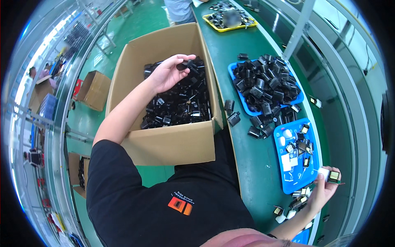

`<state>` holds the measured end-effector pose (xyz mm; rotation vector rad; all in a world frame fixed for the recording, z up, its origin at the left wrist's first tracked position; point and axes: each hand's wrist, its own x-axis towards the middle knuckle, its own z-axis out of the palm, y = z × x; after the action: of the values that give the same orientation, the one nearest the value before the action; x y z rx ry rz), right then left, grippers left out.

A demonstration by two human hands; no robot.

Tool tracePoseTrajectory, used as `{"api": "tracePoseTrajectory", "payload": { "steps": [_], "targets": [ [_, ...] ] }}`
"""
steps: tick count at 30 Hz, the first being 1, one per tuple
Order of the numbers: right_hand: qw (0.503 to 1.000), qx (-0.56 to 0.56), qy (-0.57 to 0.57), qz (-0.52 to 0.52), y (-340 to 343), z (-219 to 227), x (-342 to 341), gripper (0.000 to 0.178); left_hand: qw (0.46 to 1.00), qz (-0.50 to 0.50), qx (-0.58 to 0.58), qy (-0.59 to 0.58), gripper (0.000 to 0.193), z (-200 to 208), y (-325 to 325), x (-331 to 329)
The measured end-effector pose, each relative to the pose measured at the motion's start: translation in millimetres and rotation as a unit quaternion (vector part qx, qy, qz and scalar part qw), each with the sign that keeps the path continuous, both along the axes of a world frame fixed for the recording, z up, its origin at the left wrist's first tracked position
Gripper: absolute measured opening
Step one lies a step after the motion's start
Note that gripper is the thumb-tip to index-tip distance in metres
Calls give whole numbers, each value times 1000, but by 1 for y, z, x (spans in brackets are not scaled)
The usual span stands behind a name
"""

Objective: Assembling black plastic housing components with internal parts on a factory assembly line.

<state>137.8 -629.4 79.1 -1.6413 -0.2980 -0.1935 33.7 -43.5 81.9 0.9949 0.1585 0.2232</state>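
Observation:
My left hand is raised over a large open cardboard box, its fingers closed round a small black plastic casing. Beneath it, a heap of black plastic casings fills the box's bottom. Out at the far right, beyond the bench edge, my right hand pinches a small part with a white body and a gold-coloured block, from which thin wires stick out. A small blue tray beside that hand holds white pieces and several loose gold-and-black parts.
A larger blue tray on the green bench is piled high with black casings, some spilled around it. Farther off stands a yellow tray of small parts, near another person. More loose parts lie near my right forearm.

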Motion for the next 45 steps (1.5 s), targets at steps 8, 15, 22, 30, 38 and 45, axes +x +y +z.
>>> {"api": "tracePoseTrajectory", "payload": {
  "steps": [8,15,22,30,38,45],
  "targets": [
    [966,171,-11,192,108,32,-21,51,978,-158,127,-41,61,46,-137,38],
    [952,257,-26,164,145,25,-3,53,819,-267,493,-123,37,57,-213,72],
    [953,229,20,196,137,22,7,52,863,-284,394,-141,41,27,-226,77],
    [946,287,-1,148,160,4,1,50,908,-248,330,-70,40,25,-233,69],
    [930,325,62,159,167,-6,3,48,886,-137,406,-179,36,13,-230,72],
    [902,347,120,227,168,-10,8,43,856,-176,458,-164,37,19,-223,73]
  ]
}}
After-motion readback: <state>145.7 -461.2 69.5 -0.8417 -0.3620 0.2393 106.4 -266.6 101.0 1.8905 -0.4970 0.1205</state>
